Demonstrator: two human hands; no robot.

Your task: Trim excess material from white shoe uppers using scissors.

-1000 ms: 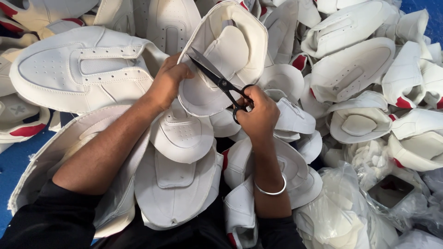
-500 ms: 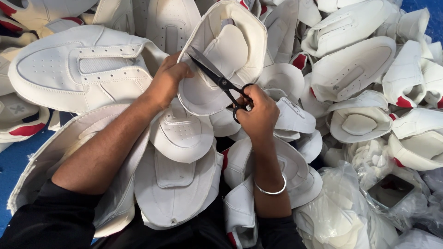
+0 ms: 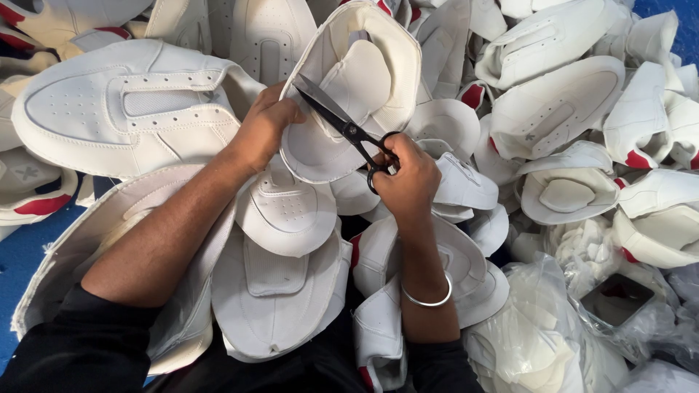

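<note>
My left hand (image 3: 263,129) grips the near edge of a white shoe upper (image 3: 382,54), holding it open side up at the middle of the view. My right hand (image 3: 411,178) has its fingers through the handles of black scissors (image 3: 342,124). The blades lie closed or nearly closed across the inside of the upper, with the tip near its left rim. A thin metal bangle (image 3: 426,298) sits on my right wrist.
White shoe uppers lie piled all around, a large one (image 3: 116,105) at the left and several with red trim at the right (image 3: 637,156). Clear plastic bags (image 3: 553,327) sit at the lower right. Blue floor (image 3: 29,240) shows at the left edge.
The scissors' blades have shifted very slightly along the upper; both hands stay in nearly the same place.
</note>
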